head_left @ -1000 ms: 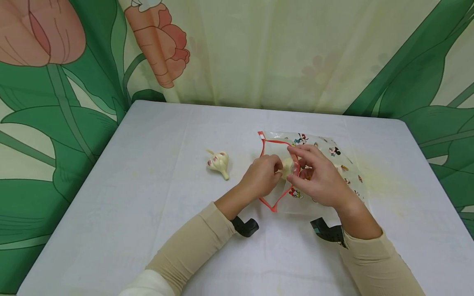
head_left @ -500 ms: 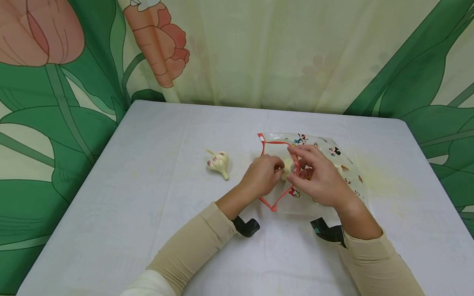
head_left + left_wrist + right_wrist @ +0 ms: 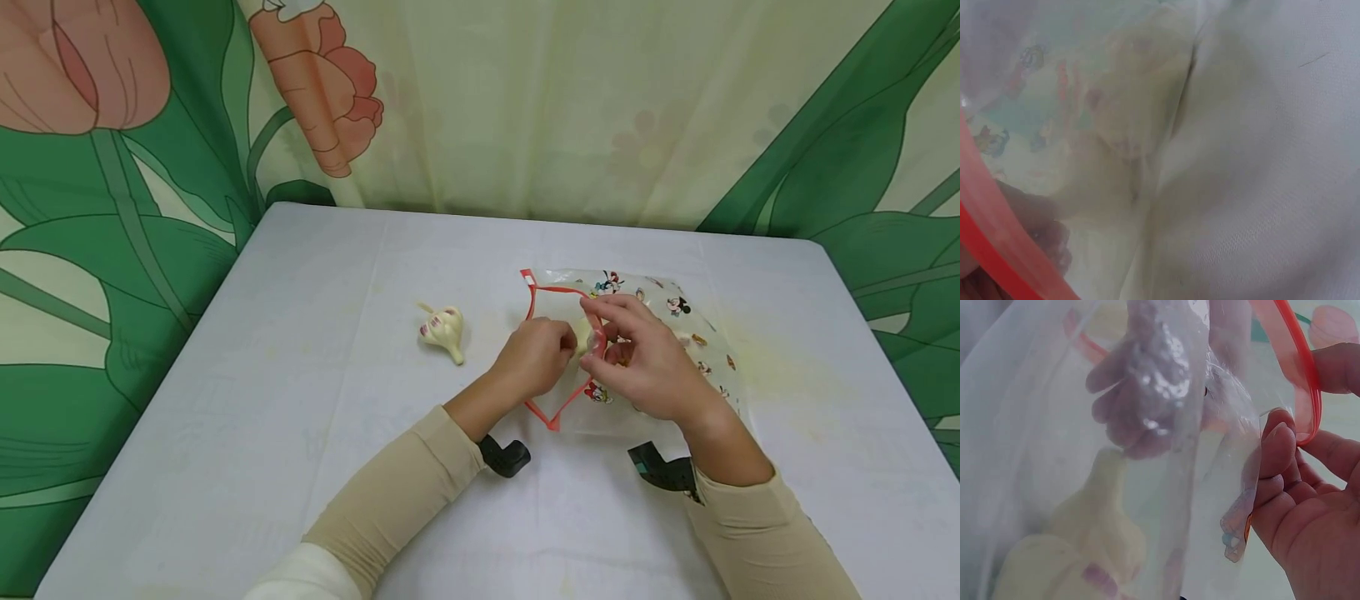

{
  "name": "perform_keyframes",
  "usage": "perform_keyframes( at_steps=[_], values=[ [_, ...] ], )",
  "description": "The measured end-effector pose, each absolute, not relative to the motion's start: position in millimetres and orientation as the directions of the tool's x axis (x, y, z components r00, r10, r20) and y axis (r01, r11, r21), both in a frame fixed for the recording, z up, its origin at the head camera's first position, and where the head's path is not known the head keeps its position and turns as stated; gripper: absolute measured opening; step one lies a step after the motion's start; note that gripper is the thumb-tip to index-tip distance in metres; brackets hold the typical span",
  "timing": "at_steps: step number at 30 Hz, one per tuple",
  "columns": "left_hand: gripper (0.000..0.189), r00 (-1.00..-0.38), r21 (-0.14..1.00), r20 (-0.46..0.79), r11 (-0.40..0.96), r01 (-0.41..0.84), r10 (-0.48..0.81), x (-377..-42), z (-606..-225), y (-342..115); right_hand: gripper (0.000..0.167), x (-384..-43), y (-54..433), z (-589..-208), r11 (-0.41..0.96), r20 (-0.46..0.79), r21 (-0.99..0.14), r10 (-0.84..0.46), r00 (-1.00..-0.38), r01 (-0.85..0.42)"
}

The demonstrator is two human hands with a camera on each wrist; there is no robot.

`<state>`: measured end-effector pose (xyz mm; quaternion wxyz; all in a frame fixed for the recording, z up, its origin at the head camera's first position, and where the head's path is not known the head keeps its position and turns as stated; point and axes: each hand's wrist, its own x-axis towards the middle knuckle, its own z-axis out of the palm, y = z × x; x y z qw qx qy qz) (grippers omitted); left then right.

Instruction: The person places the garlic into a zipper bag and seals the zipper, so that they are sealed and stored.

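Observation:
A clear zip bag [image 3: 637, 408] with cartoon prints and a red zip edge lies on the table, its mouth facing left. My right hand [image 3: 648, 362] pinches the near side of the red zip edge [image 3: 1310, 387] between thumb and fingers. My left hand [image 3: 536, 358] is in the mouth, fingers curled at the stem of a pale garlic bulb [image 3: 1097, 531], which points bulb-down in the right wrist view. Another garlic bulb [image 3: 1035, 575] shows beside it through the plastic. In the left wrist view, a garlic bulb [image 3: 1135, 106] is blurred behind the film.
A third garlic bulb [image 3: 444, 329] lies on the white table [image 3: 300, 350] left of the bag. Behind the table's far edge hangs a printed curtain [image 3: 540, 108]. Black straps [image 3: 506, 457] stick out from both wrists.
My left hand and forearm have shifted slightly right, and less of the garlic at its fingertips shows. My right hand keeps its place on the zip edge.

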<state>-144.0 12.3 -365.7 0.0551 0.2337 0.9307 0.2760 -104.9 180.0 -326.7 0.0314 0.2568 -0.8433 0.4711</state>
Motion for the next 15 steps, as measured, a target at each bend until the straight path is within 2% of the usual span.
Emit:
perform_keyframes(
  at_steps=[6, 15],
  values=[
    [0.025, -0.853, 0.495, -0.058, 0.757, 0.427, 0.519, -144.1, -365.9, 12.8, 0.063, -104.6, 180.0, -326.2, 0.443, 0.289, -0.771, -0.396, -0.872, -0.457],
    [0.028, -0.865, 0.583, -0.054, 0.719, 0.378, 0.499, -142.2, -362.4, 4.0, 0.062, -103.9, 180.6, -324.9, 0.444, 0.287, -0.774, -0.39, -0.875, -0.452]
  ],
)
